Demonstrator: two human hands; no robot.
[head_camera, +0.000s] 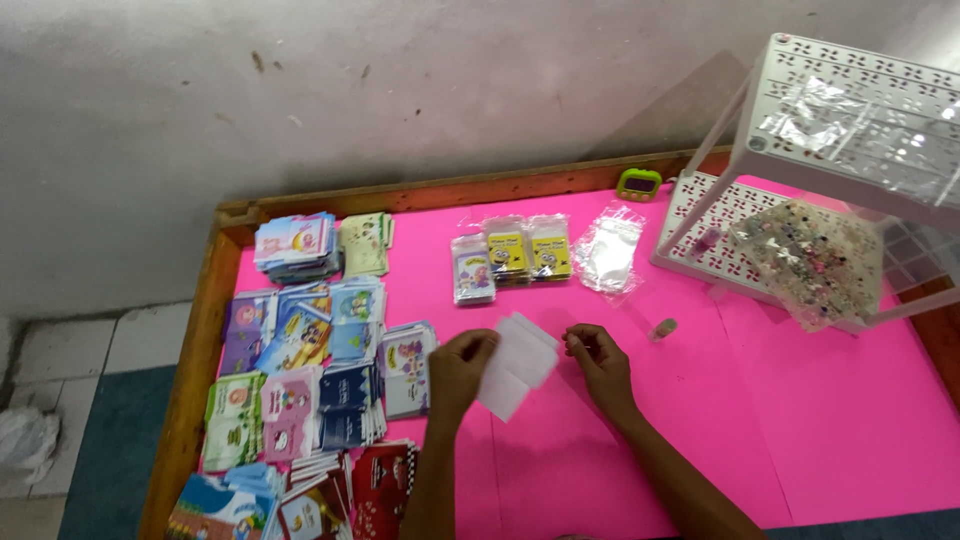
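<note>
Left hand (458, 368) hovers over the pink table top (820, 420), fingers curled and pinching the left edge of a small white card (518, 364); card is held tilted, just above the table, between both hands, near the table's middle; right hand (600, 362) sits just right of the card, thumb and forefinger pressed together at the fingertips near the card's upper right corner; whether they grip the card itself or something small cannot be told from the blur.

Far left: grey tiled floor and a blue mat (110, 450) beside the table's wooden rim (195, 360); inside the rim, stacks of colourful printed cards (300, 350) cover the left part of the table in rough rows, cartoon pictures on them, blue, green, pink and red packs touching or overlapping one another; the nearest stack lies just left of the left hand.

Centre, beyond the hands: three filled clear packets (511, 256) lie side by side, two with yellow cards, one paler; just right of them a pile of empty clear sleeves (609, 254); well behind, against the back rim, a small green device (639, 183).

Right of the right hand: a small cylindrical object (663, 328) lies alone on the pink surface; further right, a white perforated plastic rack (800, 60) stands on the table; its lower shelf carries a clear bag of small mixed pieces (805, 260); its upper shelf carries crumpled clear plastic (850, 125).
</note>
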